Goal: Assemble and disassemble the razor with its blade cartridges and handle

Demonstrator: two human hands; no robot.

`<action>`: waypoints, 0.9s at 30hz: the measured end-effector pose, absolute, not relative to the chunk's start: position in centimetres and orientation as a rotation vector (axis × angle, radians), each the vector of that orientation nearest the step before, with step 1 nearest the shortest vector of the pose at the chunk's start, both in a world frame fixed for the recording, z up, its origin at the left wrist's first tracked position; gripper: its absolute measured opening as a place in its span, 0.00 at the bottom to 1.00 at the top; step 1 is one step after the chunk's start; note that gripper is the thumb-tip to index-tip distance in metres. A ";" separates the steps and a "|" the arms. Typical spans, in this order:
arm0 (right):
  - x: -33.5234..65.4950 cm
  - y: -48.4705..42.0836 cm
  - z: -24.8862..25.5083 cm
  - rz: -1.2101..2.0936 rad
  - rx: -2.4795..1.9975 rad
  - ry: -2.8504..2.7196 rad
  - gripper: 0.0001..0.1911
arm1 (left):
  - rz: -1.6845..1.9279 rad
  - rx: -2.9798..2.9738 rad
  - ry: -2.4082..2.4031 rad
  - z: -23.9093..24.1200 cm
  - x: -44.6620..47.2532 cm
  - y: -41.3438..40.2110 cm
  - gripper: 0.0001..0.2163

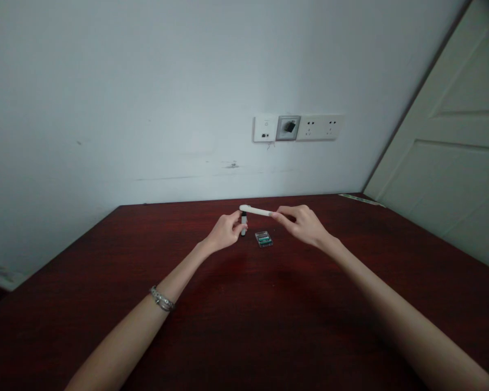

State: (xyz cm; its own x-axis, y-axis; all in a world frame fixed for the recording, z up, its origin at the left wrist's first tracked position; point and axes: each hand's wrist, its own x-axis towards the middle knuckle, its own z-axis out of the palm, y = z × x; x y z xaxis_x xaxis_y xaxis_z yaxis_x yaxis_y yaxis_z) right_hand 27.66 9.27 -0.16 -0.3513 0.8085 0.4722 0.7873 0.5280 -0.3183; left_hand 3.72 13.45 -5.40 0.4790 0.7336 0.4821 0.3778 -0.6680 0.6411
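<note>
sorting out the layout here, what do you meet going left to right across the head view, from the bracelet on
bracelet → left hand → small white piece it pinches → clear case of cartridges on the table → right hand → door

the table (244, 326) filling the lower frame is dark red-brown with a faint wood grain. at centre, the right hand (303, 224) holds a white handle (256, 210), and the left hand (225, 232) pinches a small white and black piece (243, 222). just below lies a clear case (264, 238) with teal-green strips. a silver bracelet (162, 299) sits lower left. the wall (146, 98) is pale grey-white, the sockets (298, 127) white, and the door (452, 179) cream.
</note>
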 end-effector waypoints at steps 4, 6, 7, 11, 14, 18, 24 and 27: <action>27.9 9.3 0.0 0.021 -1.327 -2.119 0.24 | 1.050 2.274 0.910 -5.3 3.7 13.4 0.02; 28.0 9.2 0.1 0.032 -1.312 -2.141 0.24 | 1.048 2.272 0.910 -5.2 3.7 13.3 0.02; 28.0 9.1 0.1 0.036 -1.302 -2.162 0.23 | 1.047 2.271 0.911 -5.2 3.7 13.3 0.02; 27.9 9.2 0.2 0.002 -1.324 -2.165 0.23 | 1.044 2.251 0.909 -5.2 3.8 13.3 0.02; 27.9 9.3 0.1 -0.013 -1.332 -2.136 0.24 | 1.042 2.237 0.904 -5.3 3.8 13.3 0.02; 27.8 9.3 0.0 0.008 -1.300 -2.189 0.23 | 1.050 2.214 0.892 -5.4 3.8 13.3 0.02; 27.7 9.4 -0.2 0.037 -1.316 -2.130 0.23 | 1.046 2.168 0.880 -5.4 4.0 13.3 0.02; 27.5 9.4 -0.3 0.050 -1.294 -2.172 0.24 | 1.051 2.164 0.882 -5.3 4.0 13.2 0.02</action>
State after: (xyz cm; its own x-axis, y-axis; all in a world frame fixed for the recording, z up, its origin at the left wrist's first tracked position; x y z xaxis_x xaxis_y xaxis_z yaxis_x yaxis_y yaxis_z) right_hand 27.50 9.39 -0.31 -0.3418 0.8103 0.4760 0.7875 0.5234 -0.3254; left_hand 4.03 13.21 -5.32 0.4732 0.7588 0.4475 0.3096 -0.6188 0.7220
